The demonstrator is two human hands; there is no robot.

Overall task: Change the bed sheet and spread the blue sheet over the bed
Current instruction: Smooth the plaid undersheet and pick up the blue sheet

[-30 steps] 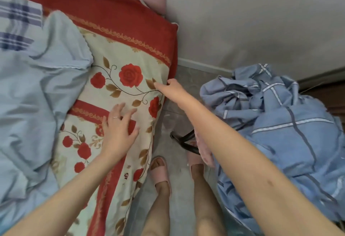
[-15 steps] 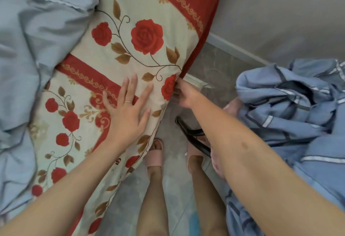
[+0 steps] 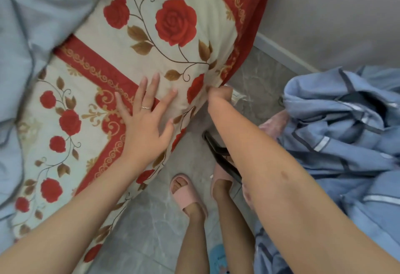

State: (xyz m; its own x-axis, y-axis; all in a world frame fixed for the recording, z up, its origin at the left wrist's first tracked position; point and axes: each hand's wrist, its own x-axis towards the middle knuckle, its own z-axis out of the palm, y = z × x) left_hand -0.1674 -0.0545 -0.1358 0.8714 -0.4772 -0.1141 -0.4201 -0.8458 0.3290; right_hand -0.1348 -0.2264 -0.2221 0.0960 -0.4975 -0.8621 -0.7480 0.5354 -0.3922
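Cream cotton with big red roses and a red border, that's the rose sheet, and it's on the bed right now, covering the whole near-right part of the mattress. The bed's edge runs on a diagonal from near left to far right, and the sheet drapes over it toward the tiled floor.

The bit that matters: the right hand is down at that edge, close to the far-right corner, curled round the hanging hem. Its fingertips are tucked under the fold, so I can't see how deep the hold goes. From that grip, nearly all of the sheet lies up and to the left. My guess is the pull has to go that way, or up off the corner.

The left hand is just left of it, flat on top with fingers spread, pressing the cloth down and not grabbing anything.

As for the blue: a pale blue cloth is bunched on the bed's left side, and a striped blue bundle is heaped off the bed at right. I honestly can't tell which one gets spread.
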